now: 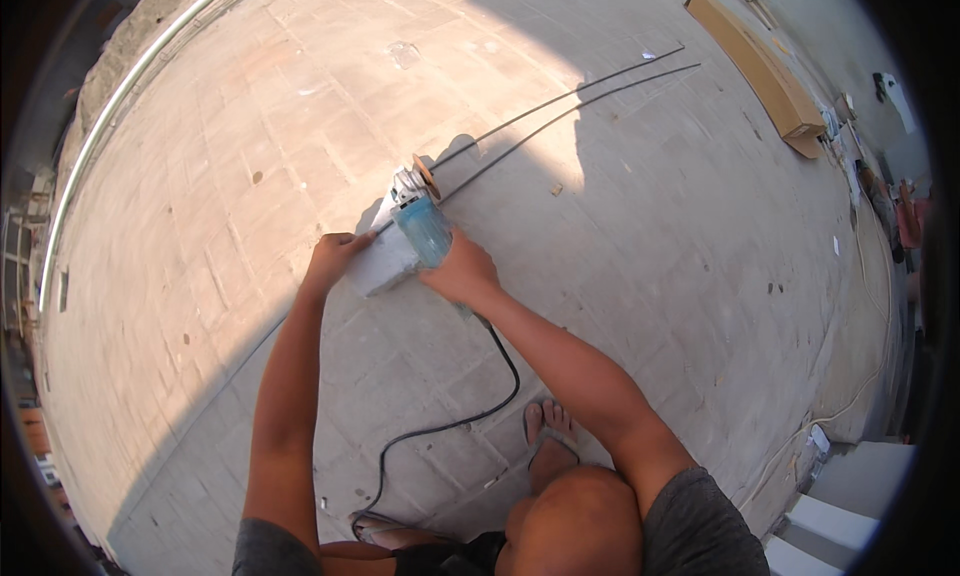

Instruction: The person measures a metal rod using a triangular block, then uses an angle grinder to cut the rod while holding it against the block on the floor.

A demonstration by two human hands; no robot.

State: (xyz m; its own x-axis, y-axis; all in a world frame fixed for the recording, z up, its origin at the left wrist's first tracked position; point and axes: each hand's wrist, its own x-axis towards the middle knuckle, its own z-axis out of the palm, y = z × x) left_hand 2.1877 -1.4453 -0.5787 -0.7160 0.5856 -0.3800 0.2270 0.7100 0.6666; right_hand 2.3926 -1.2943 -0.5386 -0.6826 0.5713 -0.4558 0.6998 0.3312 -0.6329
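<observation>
My right hand [464,272] is wrapped round the teal body of an angle grinder [424,232]. Its brown disc [428,178] points away from me, close to a thin dark metal rod [540,108]. My left hand [333,260] pinches the near end of a rod over a pale block [386,267], thumb and fingers closed. A second metal rod [588,103] runs beside the first toward the far right. Behind the grinder head, I cannot make out which rod reaches my left hand, or whether the disc touches metal.
A black power cord [440,428] loops from the grinder toward my feet. At the far right lies a long cardboard box [757,71]. A pale pipe [108,116] curves along the left edge. White steps [832,521] stand at lower right, near a thin pale cable [800,431].
</observation>
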